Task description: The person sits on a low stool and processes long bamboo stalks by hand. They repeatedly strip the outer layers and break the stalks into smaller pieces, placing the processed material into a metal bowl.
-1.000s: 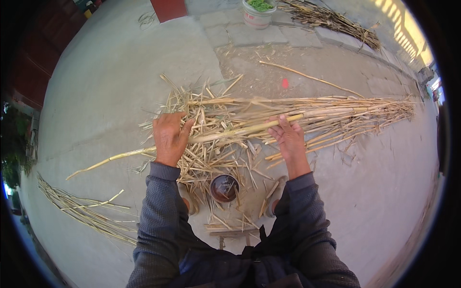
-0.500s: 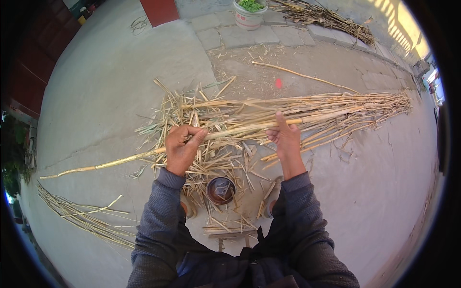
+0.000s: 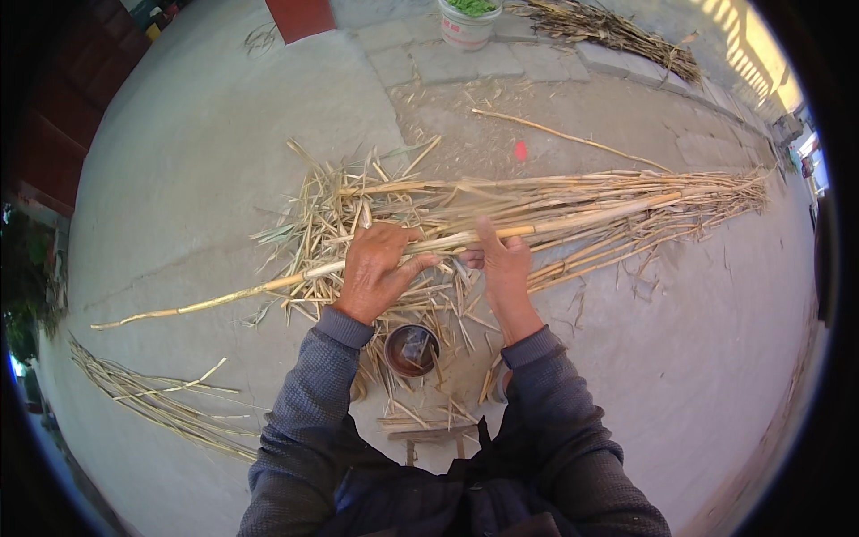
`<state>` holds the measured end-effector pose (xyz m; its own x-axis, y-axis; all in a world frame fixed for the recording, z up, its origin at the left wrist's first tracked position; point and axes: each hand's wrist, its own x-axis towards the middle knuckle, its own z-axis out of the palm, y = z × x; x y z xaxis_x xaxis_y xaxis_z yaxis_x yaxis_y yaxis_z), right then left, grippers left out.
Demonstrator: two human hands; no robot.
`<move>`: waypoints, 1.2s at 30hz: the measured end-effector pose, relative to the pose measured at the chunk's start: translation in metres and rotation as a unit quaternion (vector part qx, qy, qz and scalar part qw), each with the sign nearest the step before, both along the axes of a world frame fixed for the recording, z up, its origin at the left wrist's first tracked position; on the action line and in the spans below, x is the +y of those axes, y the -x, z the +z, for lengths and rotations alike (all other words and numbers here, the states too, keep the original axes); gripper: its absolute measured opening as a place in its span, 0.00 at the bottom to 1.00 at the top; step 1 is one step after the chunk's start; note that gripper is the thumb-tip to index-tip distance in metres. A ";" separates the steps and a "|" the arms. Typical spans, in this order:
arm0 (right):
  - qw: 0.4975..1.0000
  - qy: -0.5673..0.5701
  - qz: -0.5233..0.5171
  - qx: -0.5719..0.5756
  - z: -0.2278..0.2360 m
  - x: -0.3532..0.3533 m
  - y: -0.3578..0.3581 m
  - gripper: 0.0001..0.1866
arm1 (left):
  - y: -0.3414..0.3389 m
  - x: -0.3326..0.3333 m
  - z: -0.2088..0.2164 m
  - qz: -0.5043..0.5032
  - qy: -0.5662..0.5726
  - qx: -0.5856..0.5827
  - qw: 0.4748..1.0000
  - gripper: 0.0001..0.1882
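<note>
Both hands hold one long dry stalk (image 3: 295, 280), which slants from the lower left up to the right across a pile of similar stalks. My left hand (image 3: 378, 271) is closed on it near the middle, fingers on the far side and thumb on the near side. Just to the right, my right hand (image 3: 504, 268) is closed on the same stalk, one digit lying across its top. Some of its fingertips are hidden. Behind and right of the hands spreads a bundle of dry stalks (image 3: 626, 186). Loose husks and broken pieces (image 3: 327, 210) lie heaped at its left end.
A dark round bowl (image 3: 412, 350) stands between my feet. Thinner stalks (image 3: 161, 403) lie at the lower left. A single stalk (image 3: 573, 139) rests beyond the bundle. Farther back are a white bucket with green leaves (image 3: 467, 29) and another stalk bundle (image 3: 617, 40).
Left hand has slid rightward along the stalk, while the right hand has shifted slightly left, so they are closer together. The held stalk has moved a little to the right.
</note>
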<state>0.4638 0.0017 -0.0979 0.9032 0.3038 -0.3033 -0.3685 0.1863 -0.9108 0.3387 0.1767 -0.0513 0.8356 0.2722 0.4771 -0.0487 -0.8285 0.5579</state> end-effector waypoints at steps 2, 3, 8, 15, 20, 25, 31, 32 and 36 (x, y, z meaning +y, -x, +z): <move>1.000 -0.009 0.009 0.006 0.000 0.005 0.006 0.25 | -0.005 -0.002 -0.005 -0.013 0.041 0.040 0.998 0.18; 1.000 -0.002 0.006 0.009 0.000 0.006 0.006 0.25 | -0.005 0.003 -0.006 0.019 0.257 0.086 0.962 0.13; 0.999 0.021 -0.049 0.007 0.005 -0.009 -0.017 0.25 | 0.031 0.078 0.009 0.170 0.264 -0.037 0.949 0.07; 0.995 0.064 -0.079 -0.018 0.009 -0.021 -0.039 0.28 | 0.059 0.097 0.009 0.082 0.033 0.093 0.992 0.14; 0.995 0.069 -0.075 -0.004 0.012 -0.024 -0.038 0.27 | 0.046 0.082 -0.008 0.009 0.222 0.220 0.950 0.10; 0.994 0.070 -0.080 -0.016 0.011 -0.024 -0.038 0.28 | 0.041 0.088 -0.001 0.148 0.310 0.035 0.938 0.07; 0.998 0.056 -0.032 -0.029 0.003 -0.010 -0.017 0.26 | 0.013 0.027 -0.002 0.049 0.019 -0.025 0.998 0.11; 0.998 0.053 -0.017 -0.032 0.002 -0.006 -0.012 0.25 | 0.007 0.016 -0.005 0.025 -0.008 -0.009 1.000 0.11; 0.999 0.026 -0.006 -0.026 0.000 0.006 0.002 0.26 | -0.007 0.003 -0.006 -0.009 0.077 0.064 0.995 0.09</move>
<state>0.4616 0.0075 -0.0980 0.9216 0.2785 -0.2704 -0.3180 0.1423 -0.9373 0.3455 0.1800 -0.0572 0.8922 0.3183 0.3205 0.0172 -0.7330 0.6801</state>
